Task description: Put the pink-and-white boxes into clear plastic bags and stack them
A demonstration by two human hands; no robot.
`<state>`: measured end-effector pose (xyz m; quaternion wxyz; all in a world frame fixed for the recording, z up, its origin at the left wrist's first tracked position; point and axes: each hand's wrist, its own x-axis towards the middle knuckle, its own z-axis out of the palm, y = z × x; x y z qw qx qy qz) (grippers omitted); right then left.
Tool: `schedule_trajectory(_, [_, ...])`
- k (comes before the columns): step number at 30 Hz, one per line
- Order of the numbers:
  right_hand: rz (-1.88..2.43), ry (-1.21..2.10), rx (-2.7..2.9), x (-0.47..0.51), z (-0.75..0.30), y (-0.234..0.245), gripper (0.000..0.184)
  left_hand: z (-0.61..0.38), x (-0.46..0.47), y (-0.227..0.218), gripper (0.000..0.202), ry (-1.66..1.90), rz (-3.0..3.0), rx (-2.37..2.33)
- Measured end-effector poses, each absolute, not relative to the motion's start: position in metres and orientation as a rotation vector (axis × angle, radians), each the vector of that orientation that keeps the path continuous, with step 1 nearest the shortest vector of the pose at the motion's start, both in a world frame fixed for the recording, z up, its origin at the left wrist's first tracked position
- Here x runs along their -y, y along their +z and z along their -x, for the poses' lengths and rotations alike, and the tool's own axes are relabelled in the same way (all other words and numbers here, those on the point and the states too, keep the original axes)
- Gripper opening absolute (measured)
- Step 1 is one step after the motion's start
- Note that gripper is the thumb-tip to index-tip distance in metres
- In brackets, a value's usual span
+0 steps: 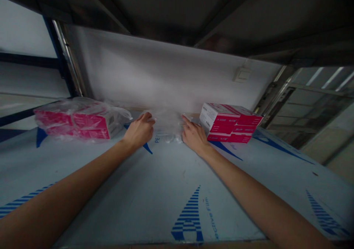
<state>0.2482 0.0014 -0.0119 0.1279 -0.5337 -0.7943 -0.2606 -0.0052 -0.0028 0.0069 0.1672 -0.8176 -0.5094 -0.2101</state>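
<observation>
Clear plastic bag [167, 126] lies crumpled at the back of the shelf [155, 182], close under the white wall [155, 76]; all else is placed from this bag.

Left hand [139, 130] at the bag's left edge, touching; fingers curled in tight, knuckles up, closed on a fold of the plastic; forearm runs back from it towards the camera.

Right hand [194, 134] at the bag's right edge, touching; fingers fairly straight and close together, laid forward against the plastic; the tips are lost in the film, so cannot tell whether it has hold or only presses.

Left of the bag, just beyond the left hand: wrapped pink boxes [80, 122], a low bundle under loose clear film.

Right of the bag, just beside the right hand: stack of pink-and-white boxes [229, 125], unwrapped, squarely piled.

In front of the bag: shelf surface, pale protective film with blue print.

Above and right of the bag: wall switch [242, 74].
</observation>
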Motion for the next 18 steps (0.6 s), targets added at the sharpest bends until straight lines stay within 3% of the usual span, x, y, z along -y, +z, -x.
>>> schedule_trajectory(6, [1.615, -0.680, 2.292, -0.001, -0.257, 0.002, 0.037, 0.004, 0.002, 0.007, 0.032, -0.608, 2.286, 1.469])
schedule_trajectory(11, [1.691, -0.668, 2.188, 0.012, -0.255, 0.021, 0.079, 0.006, 0.004, 0.007, 0.061, -0.623, 2.158, 1.522])
schedule_trajectory(13, [1.686, -0.640, 2.180, 0.017, -0.251, 0.025, 0.085, 0.006, 0.006, 0.008, 0.063, -0.653, 2.152, 1.535])
schedule_trajectory(18, [1.594, -0.500, 2.124, 0.016, -0.247, 0.023, 0.043, 0.006, 0.008, 0.012, 0.039, -0.841, 2.230, 1.580])
